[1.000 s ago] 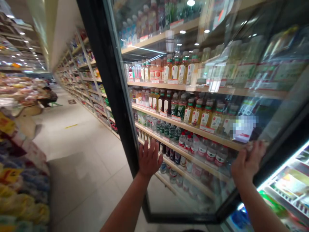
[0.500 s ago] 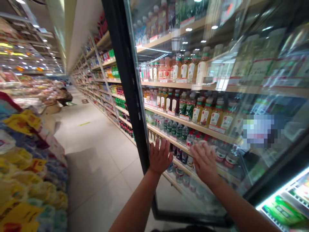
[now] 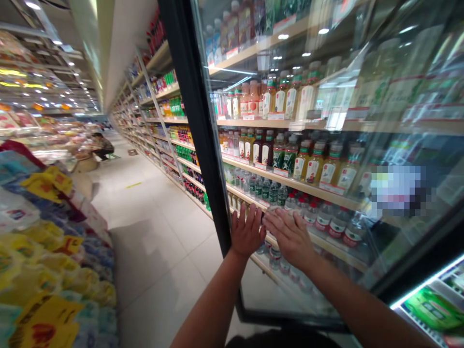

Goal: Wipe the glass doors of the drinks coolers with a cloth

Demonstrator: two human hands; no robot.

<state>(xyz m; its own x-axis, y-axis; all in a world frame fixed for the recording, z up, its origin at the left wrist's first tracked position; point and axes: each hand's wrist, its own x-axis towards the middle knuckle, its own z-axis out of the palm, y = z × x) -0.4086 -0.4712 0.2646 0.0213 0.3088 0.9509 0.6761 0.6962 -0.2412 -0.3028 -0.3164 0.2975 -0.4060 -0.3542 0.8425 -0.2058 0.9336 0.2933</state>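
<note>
Both my hands are raised against the open glass door (image 3: 253,285) of a display fridge. My left hand (image 3: 248,231) lies flat, fingers spread upward, on the pane beside the black door frame (image 3: 203,130). Just right of it, my right hand (image 3: 290,238) is stretched out, its fingers pointing left and nearly touching my left hand. A pale patch shows by its fingertips; I cannot make out whether anything lies under the palm. Through the glass I see shelves of drinks, among them juice bottles (image 3: 328,164) and red-capped water bottles (image 3: 337,222).
Packs in yellow and blue wrapping (image 3: 61,251) are piled on the left. A tiled aisle (image 3: 155,217) runs between them and the long drink shelves (image 3: 170,116). Far down it a person (image 3: 102,146) sits low. Lit fridge shelves with a green pack (image 3: 433,309) are at lower right.
My right hand has moved left across the glass, close to my left hand. My left hand keeps its place on the pane. The view has shifted slightly.
</note>
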